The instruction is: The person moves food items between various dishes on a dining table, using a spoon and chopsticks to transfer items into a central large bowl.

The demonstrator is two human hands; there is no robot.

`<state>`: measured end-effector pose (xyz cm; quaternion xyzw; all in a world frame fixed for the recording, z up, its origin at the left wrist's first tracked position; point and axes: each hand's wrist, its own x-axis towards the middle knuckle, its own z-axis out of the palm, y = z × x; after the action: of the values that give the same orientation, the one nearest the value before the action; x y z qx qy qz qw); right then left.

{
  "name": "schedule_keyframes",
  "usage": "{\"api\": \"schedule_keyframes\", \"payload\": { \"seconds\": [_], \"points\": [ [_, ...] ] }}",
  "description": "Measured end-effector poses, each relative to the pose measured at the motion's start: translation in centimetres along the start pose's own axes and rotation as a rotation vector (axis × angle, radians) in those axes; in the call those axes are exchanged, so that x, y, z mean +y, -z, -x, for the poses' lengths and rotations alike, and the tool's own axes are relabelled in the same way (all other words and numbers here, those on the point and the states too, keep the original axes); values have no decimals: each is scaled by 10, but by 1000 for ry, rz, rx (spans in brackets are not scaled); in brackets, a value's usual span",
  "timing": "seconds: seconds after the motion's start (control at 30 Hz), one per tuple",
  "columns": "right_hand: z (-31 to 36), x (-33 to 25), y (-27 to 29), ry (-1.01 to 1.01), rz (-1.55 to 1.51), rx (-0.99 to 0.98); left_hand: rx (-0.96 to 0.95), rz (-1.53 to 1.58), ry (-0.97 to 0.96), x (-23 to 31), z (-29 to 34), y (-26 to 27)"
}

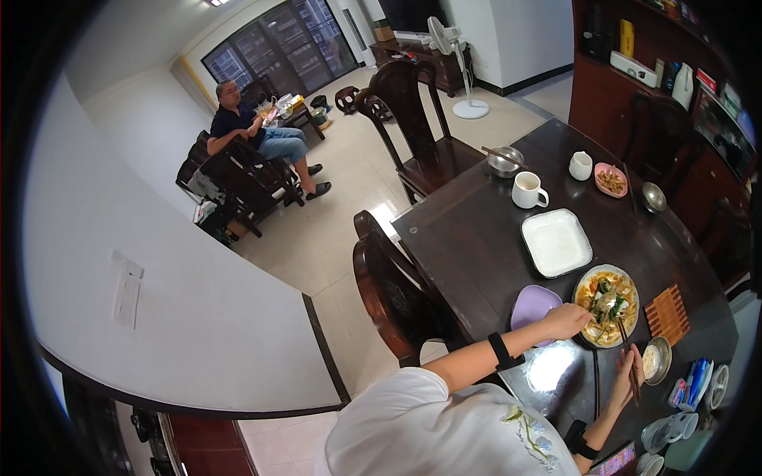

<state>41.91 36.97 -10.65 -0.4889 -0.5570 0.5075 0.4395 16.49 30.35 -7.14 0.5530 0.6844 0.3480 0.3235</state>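
Over the dark table, my right hand (626,375) is closed round a pair of chopsticks (624,337). Their tips reach into the food, a mix of greens and pale and orange pieces, on a round plate (585,333). My left hand (567,319) is closed at the plate's left rim, its fingertips partly hidden. Under that wrist lies a purple square dish (533,305), partly covered by the arm. Just right of my right hand stands a metal bowl (665,366) holding something white. A slatted wooden trivet (668,315) lies right of the plate.
A white square dish (557,243), a white mug (527,191), a metal bowl (502,166), a white cup (581,166) and a pink dish of food (610,181) stand farther back. Glasses (667,431) crowd the near right. Wooden chairs (393,293) flank the table. Another person (258,135) sits far left.
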Motion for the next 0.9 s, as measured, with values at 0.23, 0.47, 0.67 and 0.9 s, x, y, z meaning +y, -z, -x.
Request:
{"api": "schedule_keyframes", "payload": {
  "seconds": [0.23,0.47,0.67,0.9],
  "points": [
    [10,-16,2,16,17,43,-35,45,4,-5,-2,-6],
    [12,-40,-13,147,55,115,-214,346,-41,-19,-6,-1],
    [23,-52,-23,291,64,197,-267,515,240,-13,-5,1],
    [42,-44,-27,625,353,73,-369,568,298,-4,-7,-6]
  ]
}}
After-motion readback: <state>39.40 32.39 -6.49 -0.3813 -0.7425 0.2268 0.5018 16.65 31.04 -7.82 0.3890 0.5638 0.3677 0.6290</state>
